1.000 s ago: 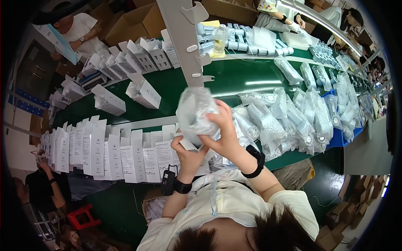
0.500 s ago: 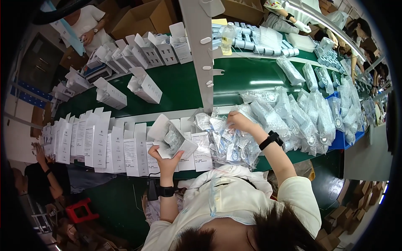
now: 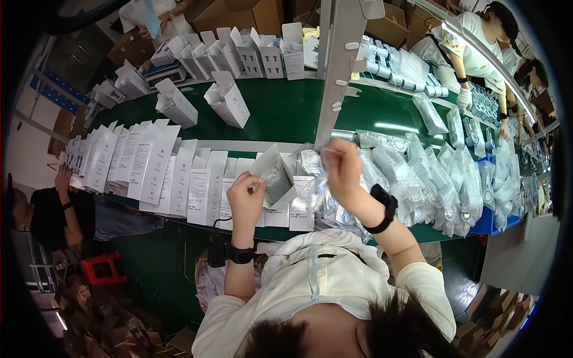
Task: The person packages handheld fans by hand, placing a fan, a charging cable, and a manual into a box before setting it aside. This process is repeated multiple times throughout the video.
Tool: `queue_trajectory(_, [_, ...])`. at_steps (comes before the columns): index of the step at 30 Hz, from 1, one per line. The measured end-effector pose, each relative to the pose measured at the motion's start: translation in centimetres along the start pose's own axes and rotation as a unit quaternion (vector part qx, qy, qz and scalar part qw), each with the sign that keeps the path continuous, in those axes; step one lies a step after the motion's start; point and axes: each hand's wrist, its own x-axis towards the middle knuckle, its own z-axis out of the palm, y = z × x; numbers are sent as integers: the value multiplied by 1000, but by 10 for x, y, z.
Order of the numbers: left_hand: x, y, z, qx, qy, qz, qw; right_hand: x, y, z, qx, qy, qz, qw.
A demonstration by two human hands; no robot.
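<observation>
My left hand (image 3: pixel 246 200) grips the flap edge of an open white cardboard box (image 3: pixel 285 192), tilted over the row at the bench's near edge. Clear wrapping shows inside the box. Just right of it, my right hand (image 3: pixel 345 170) is raised with its fingers pinched together, somewhat blurred. A small clear plastic bag (image 3: pixel 318 192) with pale blue and white contents hangs from these fingers, smeared by motion. Below that hand lies a heap of similar small bags (image 3: pixel 341 219), partly hidden by my wrist.
Upright white boxes (image 3: pixel 149 164) line the near left edge; others (image 3: pixel 227 104) stand farther back. Bubble-wrapped parts (image 3: pixel 412 173) pile up on the right beside a blue bin (image 3: pixel 486 218). A metal post (image 3: pixel 340 71) rises mid-bench. Other people work at far left and far right.
My right hand has lifted from the heap, bringing up a small plastic bag. My left hand has shifted its hold on the box, which is turned differently. The whole view has swung left.
</observation>
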Motion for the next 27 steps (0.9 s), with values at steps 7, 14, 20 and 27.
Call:
queue_trajectory(7, [13, -24, 1, -124, -8, -37, 992, -10, 21, 63, -51, -224, -283, 931])
queue_trajectory(14, [11, -28, 2, -203, 13, -38, 978, -9, 6, 36, -142, -479, -176, 848])
queue_trajectory(20, [1, -23, 14, -238, 4, -18, 971, -53, 63, 29, 105, -324, 0, 940])
queue_trajectory(27, [21, -62, -47, 103, 154, 18, 983, -26, 96, 76, 302, -160, 306, 889])
